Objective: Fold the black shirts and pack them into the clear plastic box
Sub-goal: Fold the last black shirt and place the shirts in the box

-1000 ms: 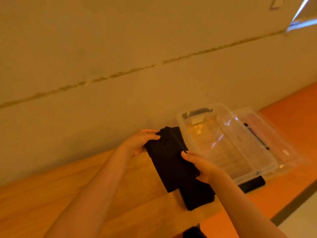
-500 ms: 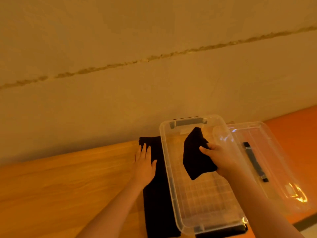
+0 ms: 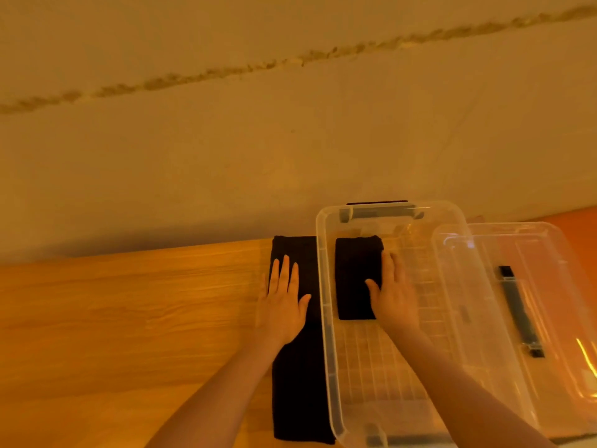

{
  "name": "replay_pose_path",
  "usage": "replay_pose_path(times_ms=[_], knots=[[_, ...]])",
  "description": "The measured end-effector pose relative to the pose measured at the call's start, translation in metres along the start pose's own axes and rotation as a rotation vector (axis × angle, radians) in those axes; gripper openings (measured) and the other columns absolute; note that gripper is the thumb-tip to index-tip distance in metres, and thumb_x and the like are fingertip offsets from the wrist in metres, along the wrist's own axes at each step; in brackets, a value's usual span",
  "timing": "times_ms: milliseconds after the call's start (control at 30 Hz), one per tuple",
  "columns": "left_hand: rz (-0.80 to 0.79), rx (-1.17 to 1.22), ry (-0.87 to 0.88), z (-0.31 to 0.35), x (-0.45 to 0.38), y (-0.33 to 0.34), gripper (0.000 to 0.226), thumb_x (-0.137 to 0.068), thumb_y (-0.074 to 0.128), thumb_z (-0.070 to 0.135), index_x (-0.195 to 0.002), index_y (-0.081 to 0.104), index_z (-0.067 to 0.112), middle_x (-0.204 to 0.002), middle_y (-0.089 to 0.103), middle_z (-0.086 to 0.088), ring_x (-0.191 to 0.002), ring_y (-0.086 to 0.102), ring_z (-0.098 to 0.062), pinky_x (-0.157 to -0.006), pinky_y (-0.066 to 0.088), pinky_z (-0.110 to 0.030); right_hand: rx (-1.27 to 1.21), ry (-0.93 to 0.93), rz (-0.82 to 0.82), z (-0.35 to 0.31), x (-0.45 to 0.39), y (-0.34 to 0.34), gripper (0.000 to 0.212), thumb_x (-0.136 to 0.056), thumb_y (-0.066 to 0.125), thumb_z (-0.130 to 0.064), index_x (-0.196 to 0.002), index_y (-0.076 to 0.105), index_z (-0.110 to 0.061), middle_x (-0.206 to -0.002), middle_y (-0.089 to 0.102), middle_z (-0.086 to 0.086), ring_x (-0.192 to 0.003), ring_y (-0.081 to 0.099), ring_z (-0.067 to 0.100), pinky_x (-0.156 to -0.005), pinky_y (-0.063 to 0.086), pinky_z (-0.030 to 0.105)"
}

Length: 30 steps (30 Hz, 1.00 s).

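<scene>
Shirt cloth, black and folded into a narrow rectangle, lies inside the clear plastic box (image 3: pixel 326 318); this folded shirt (image 3: pixel 355 273) has its long axis running from the table's near edge toward the wall, flat on the box floor in the far left corner, its left side close along the box's left wall. The right hand (image 3: pixel 392 292) lies on the shirt's right edge with fingers straight and together, thumb spread onto the cloth, curled round nothing. Its palm hides the shirt's near right corner.

A second black shirt (image 3: pixel 298 383) is a long strip on the wooden table (image 3: pixel 129 318), lying the same way, from just short of the wall toward the near edge, touching the box's left side and partly slipped beneath it. The left hand (image 3: pixel 284 302) rests flat on its far half, fingers straight and slightly apart, pointing at the wall. How far the cloth runs under the box is hard to judge through the plastic, though dark fabric shows past the box's near end at the lower right.

The box stands lengthwise along the same line, its far end with a grey handle (image 3: pixel 378 212) close to the wall. The transparent lid (image 3: pixel 549 286) leans over the box's right side; a dark latch strip shows through it. The picture's bottom edge cuts off the box's near end and both forearms.
</scene>
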State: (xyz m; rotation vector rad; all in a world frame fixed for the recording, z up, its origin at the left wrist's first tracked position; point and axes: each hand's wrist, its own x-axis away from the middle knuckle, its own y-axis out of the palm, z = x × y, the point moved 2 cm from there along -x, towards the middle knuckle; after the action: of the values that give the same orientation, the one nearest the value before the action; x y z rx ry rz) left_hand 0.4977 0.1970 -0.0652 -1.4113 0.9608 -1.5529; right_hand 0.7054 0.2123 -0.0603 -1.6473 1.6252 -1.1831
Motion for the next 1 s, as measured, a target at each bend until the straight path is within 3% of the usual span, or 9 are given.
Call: replay_pose_path(times_ms=[100,167,200,433,600,833,933,1000], knots=[[0.001,-0.006,-0.013,0.001,0.001,0.0,0.065,-0.098,0.018,0.046,-0.145,-0.015,0.015,-0.145,-0.031,-0.006,-0.131,-0.032,-0.022,-0.114,-0.009,-0.041,0.267,-0.274,-0.128,-0.002,0.002,0.025,0.069,-0.091,0.009,-0.06,-0.144,-0.002,-0.017,-0.155,-0.001,0.004,-0.143,-0.005,0.019,-0.114,0.0,0.038],[0.003,-0.005,-0.018,0.002,0.002,0.0,0.065,-0.098,0.018,0.046,-0.144,-0.017,0.016,-0.145,-0.032,-0.006,-0.132,-0.032,-0.022,-0.113,-0.009,-0.041,0.3,-0.287,-0.152,0.002,-0.005,0.041,0.082,-0.079,-0.016,-0.068,-0.143,-0.004,-0.019,-0.155,-0.002,0.002,-0.14,-0.009,0.017,-0.113,-0.004,0.037],[0.002,-0.006,-0.018,0.002,0.003,0.0,0.064,-0.098,0.018,0.046,-0.143,-0.018,0.016,-0.144,-0.032,-0.005,-0.132,-0.032,-0.022,-0.113,-0.009,-0.04,0.315,-0.276,-0.155,0.002,-0.01,0.046,0.083,-0.078,-0.017,-0.068,-0.143,-0.005,-0.019,-0.155,-0.004,0.001,-0.139,-0.012,0.015,-0.112,-0.006,0.037],[0.004,-0.017,-0.019,0.003,0.005,0.006,0.064,-0.098,0.017,0.046,-0.142,-0.018,0.016,-0.143,-0.032,-0.006,-0.133,-0.031,-0.023,-0.115,-0.008,-0.042,0.366,-0.337,-0.131,-0.009,-0.018,0.056,0.068,-0.084,-0.003,-0.057,-0.14,-0.013,-0.02,-0.151,-0.014,-0.003,-0.139,-0.016,0.014,-0.111,-0.011,0.036],[0.005,-0.008,-0.004,0.0,0.005,0.004,0.064,-0.098,0.018,0.046,-0.146,-0.014,0.016,-0.144,-0.031,-0.005,-0.133,-0.031,-0.021,-0.111,-0.012,-0.038,0.39,-0.316,-0.201,-0.014,-0.019,0.051,0.065,-0.098,0.022,-0.047,-0.147,-0.008,-0.018,-0.156,-0.011,0.001,-0.143,-0.012,0.017,-0.114,-0.008,0.038],[0.129,0.573,-0.077,-0.025,0.045,-0.007,0.061,-0.099,0.027,0.038,-0.147,-0.006,0.021,-0.156,-0.011,0.001,-0.139,-0.016,-0.009,-0.114,-0.002,-0.029,0.029,-0.247,-0.028,-0.034,0.02,-0.011,0.057,-0.098,0.024,-0.038,-0.147,0.003,-0.017,-0.157,0.0,0.0,-0.142,-0.008,0.01,-0.114,-0.006,0.027],[0.046,0.693,-0.108,-0.037,0.082,0.008,0.06,-0.099,0.024,0.041,-0.147,-0.005,0.021,-0.157,-0.009,0.003,-0.142,-0.012,-0.009,-0.112,-0.003,-0.024,-0.056,-0.291,0.023,-0.062,0.061,-0.031,0.06,-0.093,0.019,-0.052,-0.142,-0.003,-0.023,-0.153,-0.005,-0.009,-0.14,-0.01,0.003,-0.114,-0.006,0.024],[-0.044,0.7,-0.108,-0.044,0.1,0.024,0.061,-0.098,0.024,0.043,-0.148,-0.003,0.02,-0.157,-0.006,0.003,-0.143,-0.01,-0.01,-0.111,-0.003,-0.024,-0.078,-0.344,0.047,-0.087,0.094,-0.038,0.058,-0.092,0.017,-0.05,-0.141,-0.002,-0.028,-0.15,-0.006,-0.015,-0.138,-0.014,-0.004,-0.114,-0.005,0.022]])
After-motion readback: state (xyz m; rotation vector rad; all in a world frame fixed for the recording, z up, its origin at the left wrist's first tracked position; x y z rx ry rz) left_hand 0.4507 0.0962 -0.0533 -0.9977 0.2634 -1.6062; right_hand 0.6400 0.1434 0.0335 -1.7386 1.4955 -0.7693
